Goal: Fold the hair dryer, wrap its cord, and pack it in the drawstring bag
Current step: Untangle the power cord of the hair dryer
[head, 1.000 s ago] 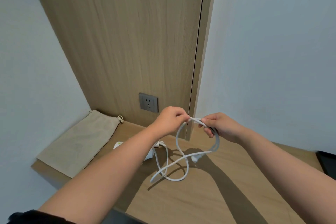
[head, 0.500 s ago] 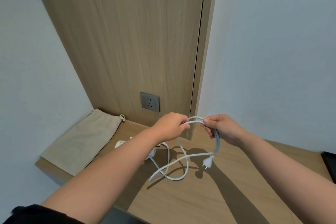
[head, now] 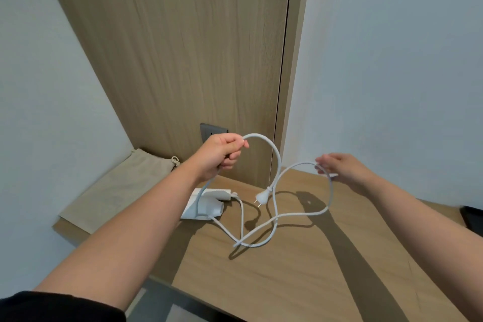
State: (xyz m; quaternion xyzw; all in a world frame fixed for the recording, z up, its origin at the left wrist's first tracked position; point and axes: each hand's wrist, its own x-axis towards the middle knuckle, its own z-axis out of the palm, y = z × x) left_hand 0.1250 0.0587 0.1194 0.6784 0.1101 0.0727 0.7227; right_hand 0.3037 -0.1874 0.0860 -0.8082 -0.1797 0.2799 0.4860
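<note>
The white hair dryer (head: pixel 206 204) lies on the wooden desk (head: pixel 300 274), partly behind my left forearm. Its white cord (head: pixel 277 162) rises from the dryer into my left hand (head: pixel 222 154), which grips it in a fist above the desk. From there the cord arcs right, and its plug (head: pixel 262 196) dangles in the air. A second loop runs out to my right hand (head: pixel 339 167), which pinches it at the fingertips. The lowest loop (head: pixel 251 240) touches the desk. The beige drawstring bag (head: pixel 122 191) lies flat at the desk's far left.
A grey wall socket (head: pixel 209 133) sits on the wood panel (head: pixel 183 47) behind my left hand. A dark object (head: pixel 473 217) shows at the desk's right edge. White walls close in the left and right sides.
My hands have drawn apart: the left rose and moved left, the right moved right. The cord has spread from one small loop into two wide loops, and the plug now hangs higher.
</note>
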